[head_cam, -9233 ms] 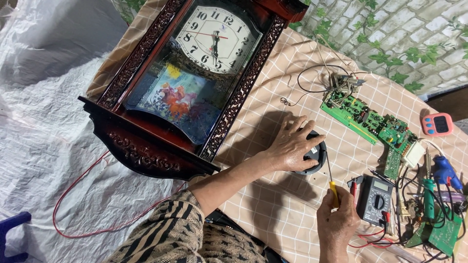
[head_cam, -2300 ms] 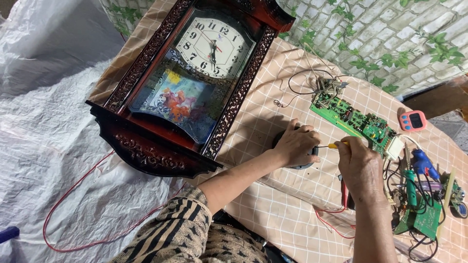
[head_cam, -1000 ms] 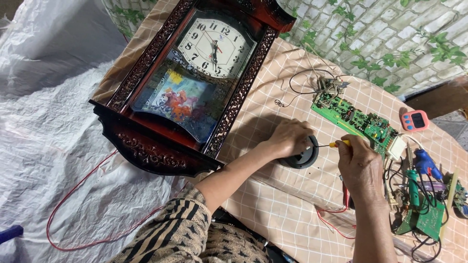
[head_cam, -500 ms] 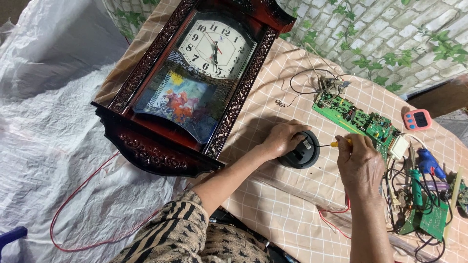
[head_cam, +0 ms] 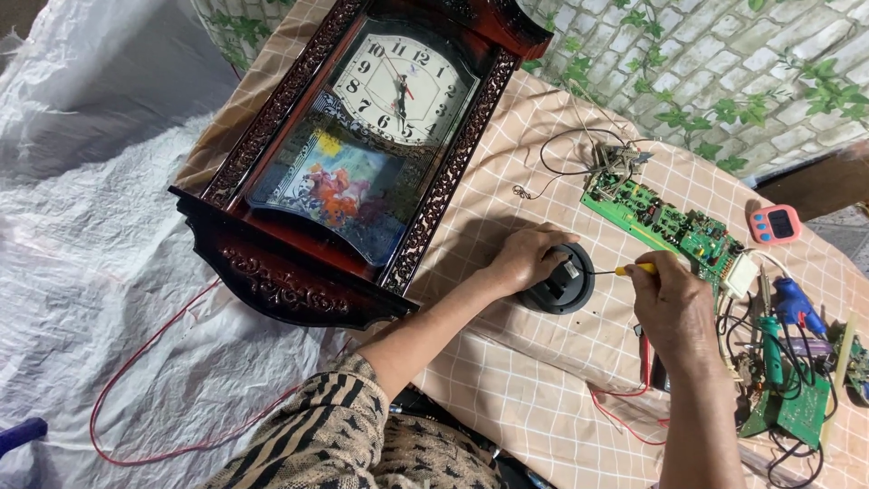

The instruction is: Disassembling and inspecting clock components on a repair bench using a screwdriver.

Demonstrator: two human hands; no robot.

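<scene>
I take the wall clock (head_cam: 362,154) as my landmark: a dark red carved case with a white dial and a painted glass panel, lying face up on the desk (head_cam: 507,380), which wears a tan checked cloth. Just to the right of the clock's lower corner sits a round black part (head_cam: 563,282), flat on the cloth. My left hand (head_cam: 525,258) is curled over its near rim, fingers closed on it and pinning it down. My right hand (head_cam: 672,308), farther right of the clock, is closed around a small screwdriver (head_cam: 625,270) with a yellow handle; its thin shaft points left and its tip meets the top of the round black part. Beyond the hands, still to the clock's right, a long green circuit board (head_cam: 665,222) lies at a slant with loose wires at its upper end. A small pink device (head_cam: 775,224) rests past it. A red wire (head_cam: 154,389) loops over the white sheet (head_cam: 81,254) below and left of the clock.
</scene>
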